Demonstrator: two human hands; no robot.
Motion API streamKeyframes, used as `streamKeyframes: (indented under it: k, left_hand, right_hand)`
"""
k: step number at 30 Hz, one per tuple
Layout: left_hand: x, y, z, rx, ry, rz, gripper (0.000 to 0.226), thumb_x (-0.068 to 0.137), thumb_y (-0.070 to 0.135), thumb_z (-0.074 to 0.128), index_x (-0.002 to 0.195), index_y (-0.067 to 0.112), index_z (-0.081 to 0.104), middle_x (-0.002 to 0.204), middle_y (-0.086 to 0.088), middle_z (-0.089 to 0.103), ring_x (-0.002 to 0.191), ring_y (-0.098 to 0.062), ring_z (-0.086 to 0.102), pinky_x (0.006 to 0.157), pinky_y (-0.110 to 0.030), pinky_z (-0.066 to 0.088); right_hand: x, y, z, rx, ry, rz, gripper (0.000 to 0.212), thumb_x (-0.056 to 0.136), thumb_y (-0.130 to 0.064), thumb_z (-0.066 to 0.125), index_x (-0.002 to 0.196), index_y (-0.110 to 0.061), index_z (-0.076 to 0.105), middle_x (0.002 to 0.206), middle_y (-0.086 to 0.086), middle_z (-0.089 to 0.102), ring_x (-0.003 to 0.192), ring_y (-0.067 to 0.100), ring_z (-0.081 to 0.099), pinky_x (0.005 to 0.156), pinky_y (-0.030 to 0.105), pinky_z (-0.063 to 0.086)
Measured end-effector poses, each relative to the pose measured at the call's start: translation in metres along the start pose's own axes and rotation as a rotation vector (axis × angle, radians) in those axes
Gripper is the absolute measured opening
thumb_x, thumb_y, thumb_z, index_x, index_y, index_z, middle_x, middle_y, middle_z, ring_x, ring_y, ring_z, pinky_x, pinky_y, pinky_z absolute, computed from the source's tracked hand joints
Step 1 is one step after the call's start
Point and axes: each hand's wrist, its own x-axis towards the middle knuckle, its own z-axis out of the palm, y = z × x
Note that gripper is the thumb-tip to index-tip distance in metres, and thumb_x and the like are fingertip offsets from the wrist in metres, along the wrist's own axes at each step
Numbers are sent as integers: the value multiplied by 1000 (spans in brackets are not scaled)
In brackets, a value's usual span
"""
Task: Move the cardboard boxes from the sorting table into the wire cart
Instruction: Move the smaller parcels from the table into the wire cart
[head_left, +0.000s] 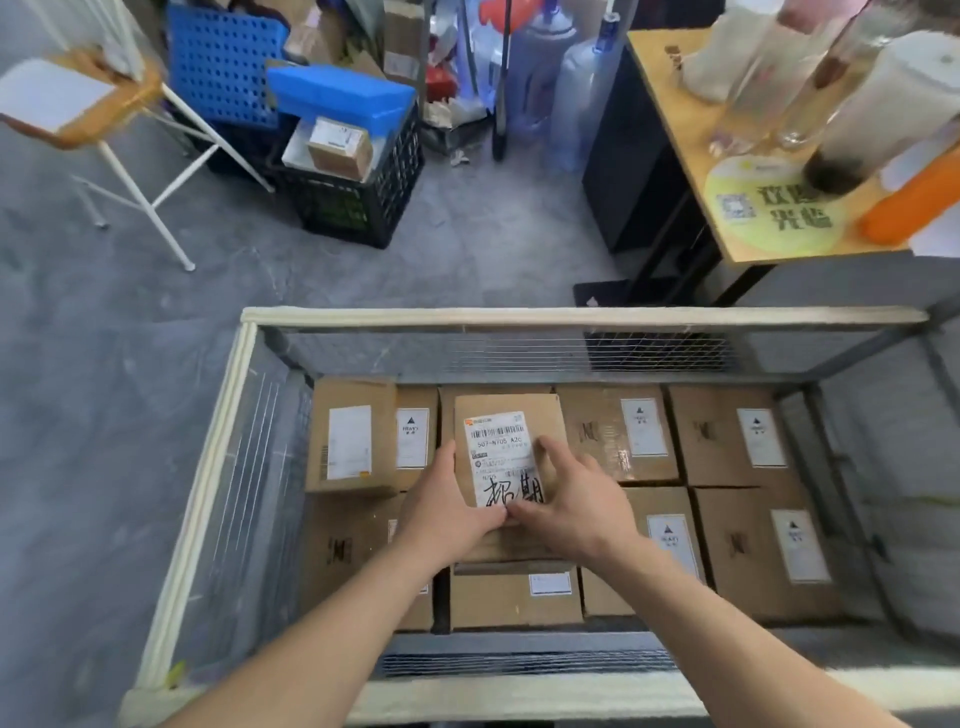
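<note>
Fingers (558, 457) of the right hand (576, 506) are spreading over the top face of a flat brown cardboard box with a white shipping label and black handwriting (506, 452), while the left hand (447, 506) is pressing against the box's left edge with its thumb lying on the near end of the label; both hands are clamped on this box, thumbs nearly meeting at its 6 o'clock side. The box is sitting inside the wire cart with pale padded rails (202, 499), resting on top of a lower layer of brown cartons with white "heavy" stickers (644, 434) that is filling the cart floor from 9 to 3 o'clock. A second upper-layer carton with a plain white label (349, 436) is lying just beside it at 9 o'clock. The step in hand looks like seating the labelled box, so a good finish is probably sliding it flush toward that neighbour, keeping it level across the seams of the cartons beneath so it is not rocking. Before letting go, both palms should be easing off together; lifting one side first is likely tipping a thin box. No sorting surface with waiting boxes is showing here, so how many remain cannot be told.
</note>
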Motion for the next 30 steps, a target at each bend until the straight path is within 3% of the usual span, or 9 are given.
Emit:
streamKeyframes:
  k: [4, 7, 11, 13, 18, 22, 27, 30]
  left_hand:
    - [36, -46, 10, 7, -15, -33, 110, 57, 52, 92, 148, 27, 36, 136, 10, 57, 120, -15, 56, 100, -40, 49]
    - [73, -79, 11, 43, 4, -57, 95, 65, 33, 90, 145, 30, 39, 134, 12, 60, 118, -15, 58, 98, -40, 51]
    - [124, -117, 15, 88, 36, -80, 87, 71, 20, 87, 141, 31, 38, 135, 9, 58, 118, -17, 59, 91, -32, 49]
    - [148, -130, 15, 103, 32, -87, 86, 73, 16, 86, 141, 31, 36, 134, 7, 61, 115, -18, 61, 90, -34, 52]
    - [203, -147, 15, 127, 38, -90, 95, 77, 16, 83, 153, 22, 26, 141, 1, 56, 120, -21, 58, 91, -29, 49]
    - [223, -152, 20, 151, 72, -27, 73, 77, 21, 81, 139, 21, 42, 134, -1, 57, 117, -22, 57, 87, -31, 46]
    - [218, -155, 28, 306, 54, -58, 77, 83, 11, 66, 150, 19, 31, 166, -4, 13, 139, -25, 41, 101, -34, 42]
    - [206, -147, 27, 356, 55, -69, 71, 88, 14, 65, 151, 16, 31, 168, 0, 0, 147, -24, 30, 107, -31, 38]
  right_hand:
    - [34, 4, 55, 33, -66, -2, 73, 78, -58, 69, 136, -44, 28, 105, -2, 49, 79, 19, 57, 68, 32, 49]
    - [64, 0, 90, 64, -83, -13, 65, 80, -48, 69, 133, -42, 32, 106, -1, 53, 79, 19, 57, 65, 31, 44]
    - [110, -4, 127, 117, -74, -32, 41, 77, -35, 70, 103, -33, 38, 92, -3, 56, 75, 17, 56, 60, 33, 41]
    - [134, -5, 143, 127, -68, -53, 40, 78, -30, 71, 100, -30, 37, 90, -2, 58, 76, 16, 56, 57, 32, 41]
    - [187, -4, 173, 178, -74, -69, 34, 82, -26, 71, 98, -27, 41, 91, 0, 63, 76, 21, 61, 60, 34, 49]
    - [208, 1, 187, 243, -77, -93, 32, 77, -22, 71, 94, -26, 44, 86, -1, 58, 75, 20, 58, 58, 34, 44]
    - [211, 4, 197, 260, -90, -113, 41, 74, -8, 67, 91, -32, 40, 82, -9, 55, 72, 12, 56, 56, 30, 44]
    - [209, 4, 191, 217, -130, -128, 44, 76, -10, 72, 98, -34, 42, 95, -10, 55, 76, 11, 57, 62, 31, 50]
